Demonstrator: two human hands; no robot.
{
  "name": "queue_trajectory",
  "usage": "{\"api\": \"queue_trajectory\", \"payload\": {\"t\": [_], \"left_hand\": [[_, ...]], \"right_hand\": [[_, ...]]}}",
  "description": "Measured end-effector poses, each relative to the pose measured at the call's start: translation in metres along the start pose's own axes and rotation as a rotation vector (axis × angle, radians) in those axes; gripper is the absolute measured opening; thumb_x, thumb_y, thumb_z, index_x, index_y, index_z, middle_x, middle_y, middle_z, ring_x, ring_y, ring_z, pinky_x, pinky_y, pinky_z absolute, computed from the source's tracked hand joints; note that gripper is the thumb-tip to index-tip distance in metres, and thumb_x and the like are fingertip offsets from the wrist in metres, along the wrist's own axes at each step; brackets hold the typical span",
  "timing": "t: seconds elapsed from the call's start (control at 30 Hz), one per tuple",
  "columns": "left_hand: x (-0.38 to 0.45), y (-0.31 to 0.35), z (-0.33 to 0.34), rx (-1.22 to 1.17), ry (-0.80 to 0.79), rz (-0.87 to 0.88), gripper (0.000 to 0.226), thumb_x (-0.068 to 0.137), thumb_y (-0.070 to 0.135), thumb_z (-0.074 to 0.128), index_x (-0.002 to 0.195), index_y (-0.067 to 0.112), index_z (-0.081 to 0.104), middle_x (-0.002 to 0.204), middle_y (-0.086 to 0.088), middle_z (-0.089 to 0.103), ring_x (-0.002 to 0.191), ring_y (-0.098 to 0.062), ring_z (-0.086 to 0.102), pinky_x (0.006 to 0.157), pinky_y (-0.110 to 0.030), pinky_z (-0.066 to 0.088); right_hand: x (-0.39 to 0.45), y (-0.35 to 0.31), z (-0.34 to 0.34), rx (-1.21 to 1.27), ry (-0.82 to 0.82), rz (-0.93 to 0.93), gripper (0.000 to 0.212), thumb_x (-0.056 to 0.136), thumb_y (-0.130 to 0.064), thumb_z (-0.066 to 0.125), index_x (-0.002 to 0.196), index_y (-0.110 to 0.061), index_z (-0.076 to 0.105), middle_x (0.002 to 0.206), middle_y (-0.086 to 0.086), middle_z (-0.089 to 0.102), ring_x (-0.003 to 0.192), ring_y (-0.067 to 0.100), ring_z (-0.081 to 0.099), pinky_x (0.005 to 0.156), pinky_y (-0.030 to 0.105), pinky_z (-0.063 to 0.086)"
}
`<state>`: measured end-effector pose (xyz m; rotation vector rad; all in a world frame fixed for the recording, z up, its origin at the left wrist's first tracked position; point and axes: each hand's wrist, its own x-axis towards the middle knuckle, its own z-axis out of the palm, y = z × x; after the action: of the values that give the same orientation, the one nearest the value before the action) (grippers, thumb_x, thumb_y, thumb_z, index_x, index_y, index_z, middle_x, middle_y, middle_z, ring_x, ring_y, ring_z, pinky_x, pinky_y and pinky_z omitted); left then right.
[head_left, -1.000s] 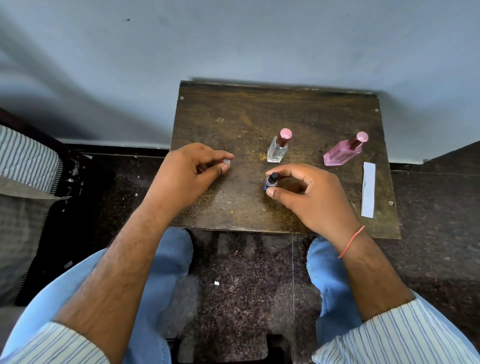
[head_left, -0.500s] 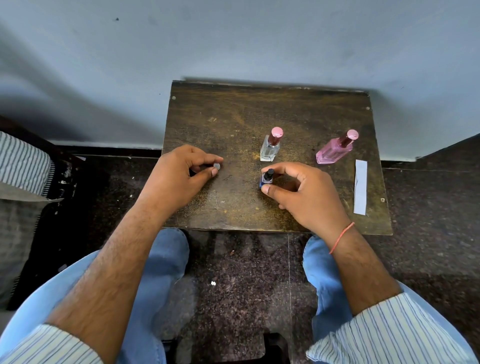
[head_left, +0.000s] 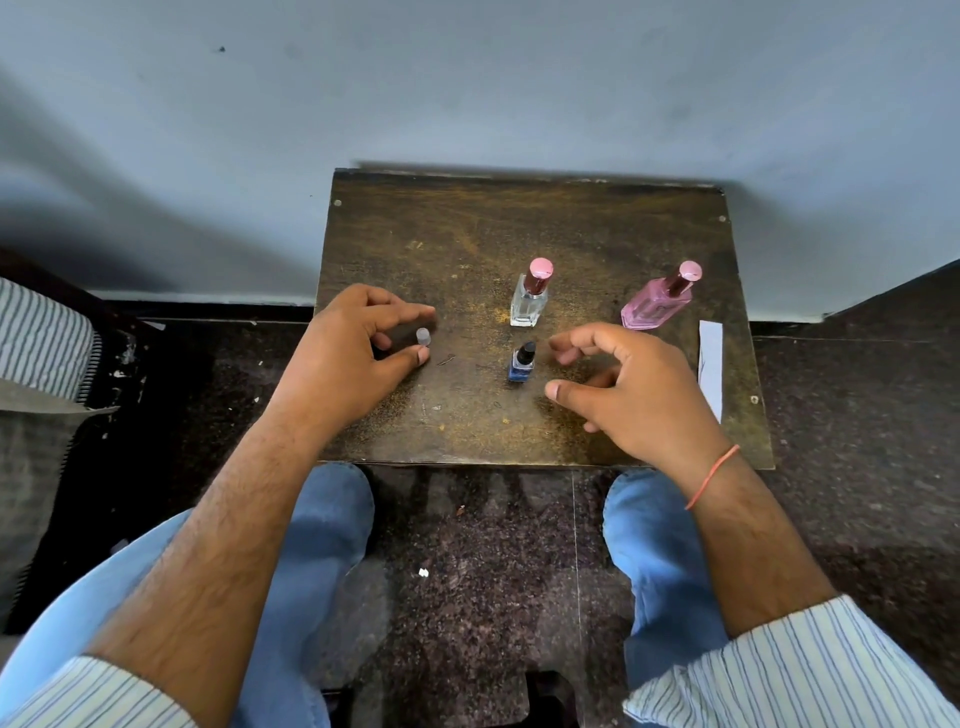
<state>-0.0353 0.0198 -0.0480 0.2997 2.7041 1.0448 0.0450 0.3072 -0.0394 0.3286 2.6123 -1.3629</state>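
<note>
Currently small blue bottle (head_left: 521, 364) stands upright on wooden table (head_left: 467, 234), front-centre; long axis vertical, black top pointing up. Right hand (head_left: 639, 395) just beside it, not touching, fingers loosely curled, holding nothing. Left hand (head_left: 353, 353) curls round small clear cap (head_left: 423, 336): thumb tip at cap, index finger apart; actual grip cannot be told.
</note>
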Motion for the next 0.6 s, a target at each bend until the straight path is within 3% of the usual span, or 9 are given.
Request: {"api": "queue_trajectory", "payload": {"t": [0.07,0.17,0.23,0.4,0.6], "left_hand": [[0.001,0.002,0.002,-0.017,0.026,-0.003,0.046,0.089,0.033,0.087,0.132,0.043,0.073,0.125,0.015,0.058,0.09,-0.01,0.062,0.075,-0.001,0.04],[0.003,0.007,0.004,-0.075,0.102,0.033,0.045,0.088,0.035,0.087,0.13,0.042,0.074,0.122,0.013,0.056,0.084,-0.013,0.06,0.076,-0.001,0.044],[0.004,0.012,0.006,-0.104,0.154,0.077,0.041,0.09,0.035,0.086,0.129,0.041,0.075,0.122,0.013,0.056,0.082,-0.014,0.061,0.077,-0.002,0.045],[0.005,0.023,0.014,-0.144,0.258,0.099,0.028,0.098,0.032,0.078,0.125,0.038,0.075,0.121,0.005,0.062,0.081,-0.019,0.062,0.078,-0.005,0.046],[0.005,0.031,0.021,-0.183,0.286,0.108,0.031,0.096,0.034,0.08,0.126,0.034,0.076,0.124,0.004,0.063,0.08,-0.019,0.064,0.07,-0.012,0.052]], "right_hand": [[-0.002,0.005,-0.011,-0.027,0.029,0.015,0.032,0.083,-0.028,0.094,0.11,-0.037,0.079,0.101,-0.016,0.077,0.07,0.021,0.071,0.073,0.049,0.066],[-0.006,0.013,-0.032,-0.105,0.096,0.035,0.023,0.082,-0.029,0.094,0.1,-0.031,0.08,0.091,-0.016,0.076,0.075,-0.001,0.068,0.075,0.021,0.056],[-0.008,0.02,-0.049,-0.171,0.173,0.065,0.02,0.081,-0.028,0.094,0.095,-0.029,0.08,0.087,-0.016,0.075,0.08,-0.005,0.068,0.076,0.009,0.047],[-0.014,0.047,-0.087,-0.218,0.322,0.202,0.028,0.081,-0.031,0.095,0.098,-0.024,0.074,0.09,-0.011,0.07,0.084,0.017,0.067,0.076,0.025,0.047],[-0.017,0.069,-0.094,-0.275,0.305,0.313,0.046,0.078,-0.036,0.097,0.111,-0.022,0.07,0.108,0.0,0.068,0.1,0.02,0.064,0.087,0.037,0.05]]}}
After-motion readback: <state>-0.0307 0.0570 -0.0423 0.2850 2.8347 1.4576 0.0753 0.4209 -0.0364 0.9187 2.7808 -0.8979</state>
